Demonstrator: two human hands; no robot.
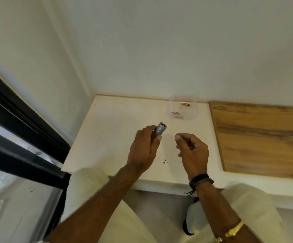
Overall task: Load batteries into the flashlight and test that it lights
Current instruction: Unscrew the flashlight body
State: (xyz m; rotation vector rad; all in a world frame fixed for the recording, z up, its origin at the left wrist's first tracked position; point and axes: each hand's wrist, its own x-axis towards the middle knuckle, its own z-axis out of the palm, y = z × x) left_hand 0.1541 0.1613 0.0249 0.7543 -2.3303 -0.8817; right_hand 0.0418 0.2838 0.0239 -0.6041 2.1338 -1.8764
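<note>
We read no writing anywhere; our left hand point(144, 146) is wrapped around the silver flashlight point(159, 129) above the white bench point(107, 137), open end pointing far, while our right hand point(193, 149) hovers just right, fingers loosely curled, seemingly empty.

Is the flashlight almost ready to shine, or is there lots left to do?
Lots left. Done: the flashlight is picked up in the left hand, its open end facing away. In hand: the right hand is curled beside it; whether its grip holds anything is unclear. Left: copper-colored batteries sit in the clear container, and no light shows yet.
</note>
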